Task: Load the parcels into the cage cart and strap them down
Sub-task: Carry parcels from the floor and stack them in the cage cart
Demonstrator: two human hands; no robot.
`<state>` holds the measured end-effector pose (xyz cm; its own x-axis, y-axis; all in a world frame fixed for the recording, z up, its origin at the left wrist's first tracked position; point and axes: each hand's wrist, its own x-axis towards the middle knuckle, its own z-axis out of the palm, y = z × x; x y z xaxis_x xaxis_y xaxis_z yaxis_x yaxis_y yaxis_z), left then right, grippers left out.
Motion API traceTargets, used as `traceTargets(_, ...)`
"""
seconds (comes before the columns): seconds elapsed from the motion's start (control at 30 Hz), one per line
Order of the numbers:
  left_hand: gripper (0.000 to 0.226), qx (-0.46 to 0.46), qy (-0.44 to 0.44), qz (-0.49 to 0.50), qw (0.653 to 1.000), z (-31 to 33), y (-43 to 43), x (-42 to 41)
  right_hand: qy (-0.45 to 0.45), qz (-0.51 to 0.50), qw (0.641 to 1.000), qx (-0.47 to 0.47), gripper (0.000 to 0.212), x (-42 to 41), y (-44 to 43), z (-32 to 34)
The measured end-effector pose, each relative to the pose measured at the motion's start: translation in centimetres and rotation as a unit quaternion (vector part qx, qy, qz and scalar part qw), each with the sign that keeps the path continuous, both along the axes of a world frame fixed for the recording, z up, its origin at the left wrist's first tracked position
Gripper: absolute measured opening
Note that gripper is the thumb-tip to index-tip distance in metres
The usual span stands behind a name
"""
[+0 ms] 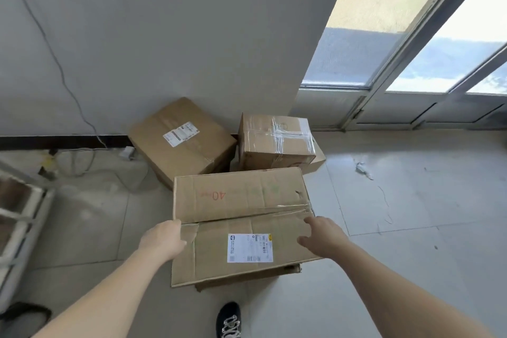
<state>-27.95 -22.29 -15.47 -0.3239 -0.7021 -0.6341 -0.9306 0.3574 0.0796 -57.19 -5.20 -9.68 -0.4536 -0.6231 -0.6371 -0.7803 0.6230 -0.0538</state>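
We reach with both bare arms toward the nearest cardboard parcel (241, 225), a wide flat box on the tiled floor (397, 269) with "40" written in red on its far flap and a white shipping label (249, 248) on the near flap. Our left hand (163, 239) rests against the box's left edge, its fingers curled over the side and out of sight, so we cannot tell how firmly they grip. Our right hand (319, 233) is at the right edge with fingers spread open, not closed on anything. Behind this box, by the wall, sit a tilted labelled parcel (181, 143) and a tape-wrapped parcel (275, 143). A white frame (16, 217), blurred, shows at the far left. One dark shoe (228, 320) stands below the box.
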Motion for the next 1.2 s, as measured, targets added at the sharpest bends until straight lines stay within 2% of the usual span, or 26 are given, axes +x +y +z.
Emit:
traceTargets(0.13,0.043,0.02,-0.001,0.057,0.998,-3.3,-0.3,-0.6,0.0,-0.007,1.0,0.011,0.054,-2.3,-0.9,-4.4)
traceTargets(0.33,0.077,0.037,-0.004,0.182,0.983,-8.0,0.0,-1.4,-0.009,-0.055,0.998,-0.001,0.06,-5.0,-1.2,-11.2)
traceTargets(0.57,0.083,0.054,0.031,0.345,0.936,-12.1,1.0,-2.2,-0.032,-0.217,0.975,-0.038,0.081,-7.0,-1.2,-17.7)
traceTargets(0.67,0.081,0.047,0.073,0.409,0.909,-12.8,1.4,-2.6,-0.077,-0.292,0.952,-0.041,0.079,-7.6,-1.7,-19.3)
traceTargets(0.77,0.079,0.034,0.098,0.451,0.886,-12.6,1.5,-2.7,-0.075,-0.291,0.953,-0.047,0.067,-8.0,-2.0,-19.3)
traceTargets(1.0,0.071,-0.038,0.131,0.488,0.862,-7.7,3.1,-1.9,-0.064,-0.27,0.955,-0.108,0.06,-7.6,-2.0,-15.5)
traceTargets(1.2,0.063,-0.083,0.188,0.564,0.8,-0.7,6.3,1.4,-0.086,-0.219,0.956,-0.178,0.068,-5.2,-3.0,-9.1)
